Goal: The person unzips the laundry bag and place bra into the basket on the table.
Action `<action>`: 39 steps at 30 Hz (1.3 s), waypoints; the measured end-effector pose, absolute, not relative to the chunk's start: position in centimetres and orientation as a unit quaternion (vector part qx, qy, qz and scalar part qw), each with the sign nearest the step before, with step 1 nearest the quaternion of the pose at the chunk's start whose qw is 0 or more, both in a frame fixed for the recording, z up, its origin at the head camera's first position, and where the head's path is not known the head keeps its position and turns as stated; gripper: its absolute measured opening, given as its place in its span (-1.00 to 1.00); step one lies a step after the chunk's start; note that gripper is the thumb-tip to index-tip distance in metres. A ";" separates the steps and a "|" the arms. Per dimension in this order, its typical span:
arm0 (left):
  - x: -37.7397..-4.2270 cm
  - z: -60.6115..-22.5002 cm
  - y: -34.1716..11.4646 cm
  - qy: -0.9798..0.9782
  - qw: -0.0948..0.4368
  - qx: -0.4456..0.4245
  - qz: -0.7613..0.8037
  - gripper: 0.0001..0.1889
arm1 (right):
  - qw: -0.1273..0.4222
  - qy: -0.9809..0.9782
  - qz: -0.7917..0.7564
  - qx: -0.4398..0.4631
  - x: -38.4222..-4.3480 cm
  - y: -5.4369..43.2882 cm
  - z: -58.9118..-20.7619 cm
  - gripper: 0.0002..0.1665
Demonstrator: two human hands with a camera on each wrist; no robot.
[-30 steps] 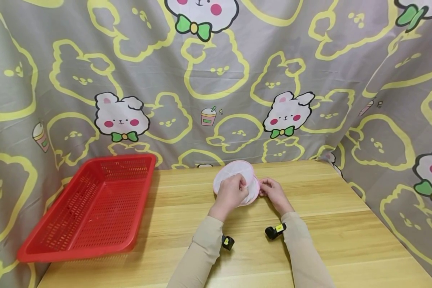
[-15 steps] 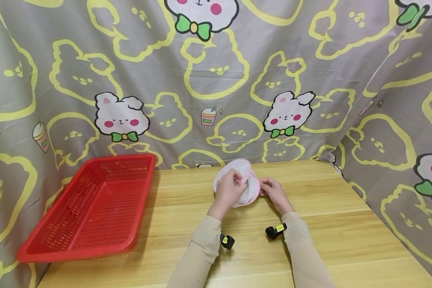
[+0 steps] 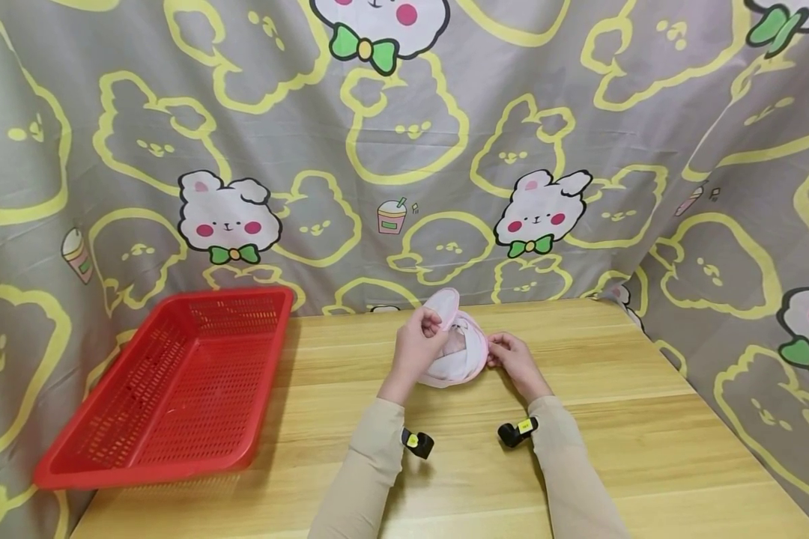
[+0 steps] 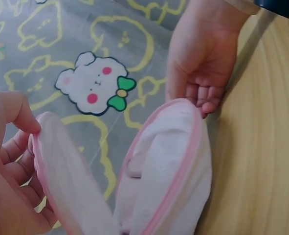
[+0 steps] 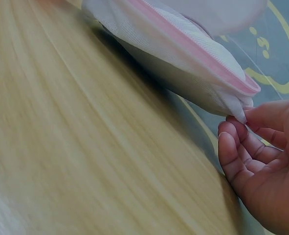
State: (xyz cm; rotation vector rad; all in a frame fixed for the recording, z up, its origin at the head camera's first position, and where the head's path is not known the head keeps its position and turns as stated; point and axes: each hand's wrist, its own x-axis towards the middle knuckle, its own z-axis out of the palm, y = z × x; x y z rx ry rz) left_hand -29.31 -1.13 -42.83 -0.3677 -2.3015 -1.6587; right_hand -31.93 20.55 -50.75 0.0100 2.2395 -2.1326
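Note:
A round white mesh laundry bag (image 3: 473, 358) with pink zipper trim rests on the table, its lid (image 3: 447, 299) raised. My left hand (image 3: 414, 346) pinches the lid's pink edge between thumb and fingers and tilts it up to the left. In the left wrist view the lid (image 4: 73, 181) stands apart from the bag's body (image 4: 188, 161), leaving a wide mouth. Pale folded fabric (image 4: 156, 161) shows inside. On the right, my right hand (image 3: 514, 365) pinches a corner of the bag's side; the right wrist view shows thumb and forefinger on that gathered mesh (image 5: 237, 110).
A red plastic basket (image 3: 259, 419) with slotted walls stands on the left of the wooden table (image 3: 647, 442). Behind and to the right hangs a grey curtain (image 3: 438, 195) with cartoon prints. Each wrist wears a small black camera (image 3: 418, 443).
My left hand has lifted the lid further up and moved slightly left, widening the bag's mouth so its inside shows. The right hand keeps its pinch at the same spot.

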 end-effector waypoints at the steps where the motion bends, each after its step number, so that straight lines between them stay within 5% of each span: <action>1: -29.4 -42.7 -1.3 -0.794 0.141 -0.128 -0.578 -0.81 | 0.025 0.726 -0.688 0.003 -32.0 20.5 -50.7 -0.83; 39: -30.5 -41.1 -6.6 -0.760 0.157 -0.091 -0.624 -0.67 | 0.026 0.725 -0.689 0.003 -32.0 20.6 -50.8 -0.81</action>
